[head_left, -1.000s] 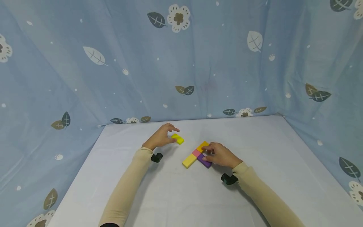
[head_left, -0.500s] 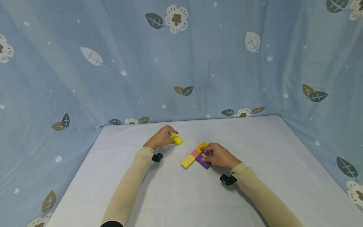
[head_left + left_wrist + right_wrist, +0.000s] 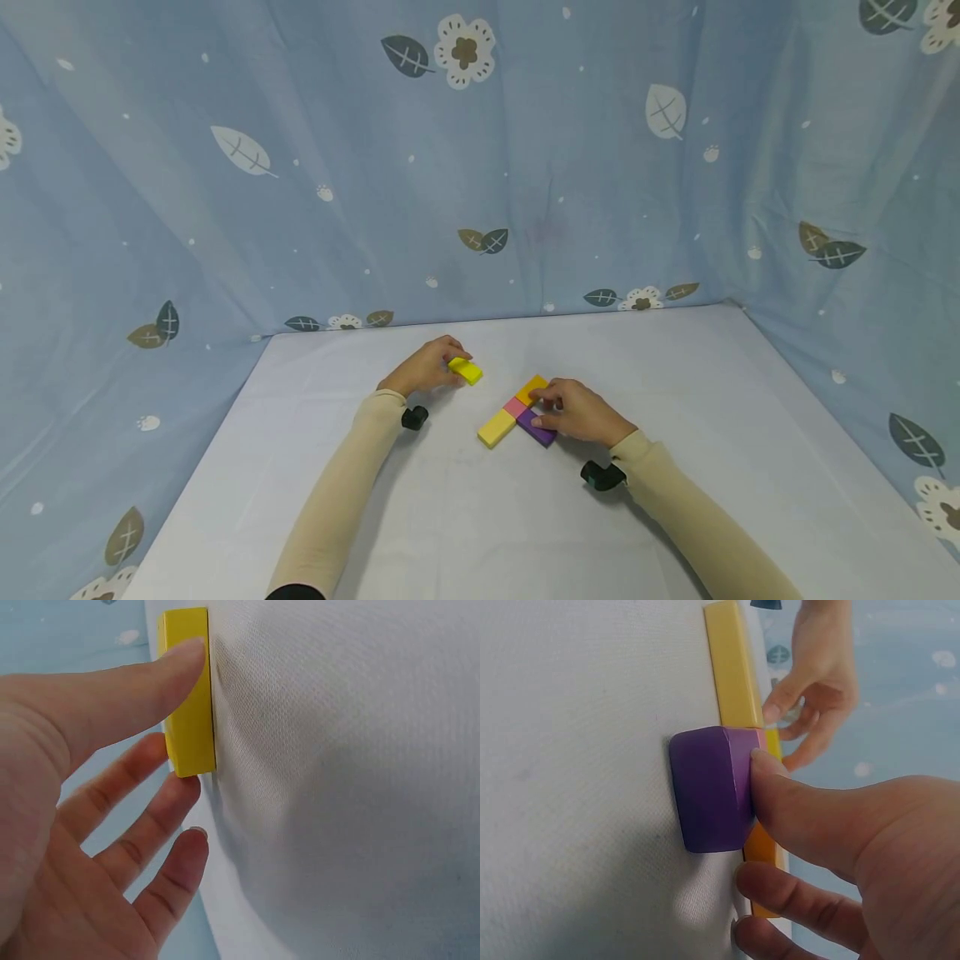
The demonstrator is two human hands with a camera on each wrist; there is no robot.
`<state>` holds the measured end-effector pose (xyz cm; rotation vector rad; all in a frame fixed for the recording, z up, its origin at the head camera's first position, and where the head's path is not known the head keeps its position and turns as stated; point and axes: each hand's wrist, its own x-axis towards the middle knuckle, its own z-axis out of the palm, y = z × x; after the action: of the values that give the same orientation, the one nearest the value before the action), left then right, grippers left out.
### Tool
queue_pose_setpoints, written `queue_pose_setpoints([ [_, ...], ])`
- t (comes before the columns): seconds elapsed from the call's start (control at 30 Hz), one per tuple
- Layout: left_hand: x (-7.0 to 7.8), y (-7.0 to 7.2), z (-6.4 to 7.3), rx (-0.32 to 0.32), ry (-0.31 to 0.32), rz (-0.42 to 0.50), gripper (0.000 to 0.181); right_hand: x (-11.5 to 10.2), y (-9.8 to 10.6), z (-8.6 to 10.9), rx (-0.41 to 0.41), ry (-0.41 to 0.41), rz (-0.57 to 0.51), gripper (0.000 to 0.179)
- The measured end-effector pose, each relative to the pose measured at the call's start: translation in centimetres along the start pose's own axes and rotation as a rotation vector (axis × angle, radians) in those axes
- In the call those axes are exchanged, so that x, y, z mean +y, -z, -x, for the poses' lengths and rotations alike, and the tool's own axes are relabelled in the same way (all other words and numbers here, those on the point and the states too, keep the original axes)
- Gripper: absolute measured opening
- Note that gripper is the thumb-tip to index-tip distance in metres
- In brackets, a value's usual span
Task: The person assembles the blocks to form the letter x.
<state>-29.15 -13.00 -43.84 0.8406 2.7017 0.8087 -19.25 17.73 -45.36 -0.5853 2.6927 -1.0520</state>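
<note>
My left hand (image 3: 425, 367) pinches a bright yellow block (image 3: 467, 371), thumb on one face in the left wrist view (image 3: 191, 712); the index finger is largely hidden behind it there. To its right, a pale yellow block (image 3: 497, 428), a pink block (image 3: 515, 407) and an orange block (image 3: 531, 388) form a slanting row. A purple block (image 3: 536, 428) juts from the row near the pink one. Over these, my right hand (image 3: 588, 411) rests with its thumb on the purple block and its loosely bent fingers beside the orange one, partly covering both.
A white cloth (image 3: 450, 517) covers the table under the blocks. Behind and at both sides hangs a blue curtain (image 3: 337, 167) with leaf and flower prints. Small black devices (image 3: 603, 476) sit at both wrists.
The left fingers have come together on the bright yellow block, which has shifted and turned slightly in the grip. My right hand and the other blocks stay in place.
</note>
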Motion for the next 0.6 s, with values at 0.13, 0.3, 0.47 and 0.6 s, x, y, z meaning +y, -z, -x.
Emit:
queue_pose_setpoints([
  [0.13, -0.14, -0.18, -0.06, -0.009, 0.003, -0.002, 0.043, -0.02, -0.02, 0.01, 0.002, -0.004, -0.004, 0.048],
  [0.3, -0.03, -0.31, -0.15, -0.012, 0.031, 0.002, 0.040, -0.03, -0.04, 0.04, 0.001, 0.009, 0.000, 0.048],
  [0.47, 0.12, -0.32, -0.22, -0.001, 0.069, -0.011, 0.037, -0.04, -0.02, 0.09, 0.004, 0.011, 0.009, 0.048],
  [0.6, 0.09, -0.29, -0.33, -0.002, 0.085, -0.015, 0.037, -0.07, -0.01, 0.11, 0.005, 0.003, 0.011, 0.048],
])
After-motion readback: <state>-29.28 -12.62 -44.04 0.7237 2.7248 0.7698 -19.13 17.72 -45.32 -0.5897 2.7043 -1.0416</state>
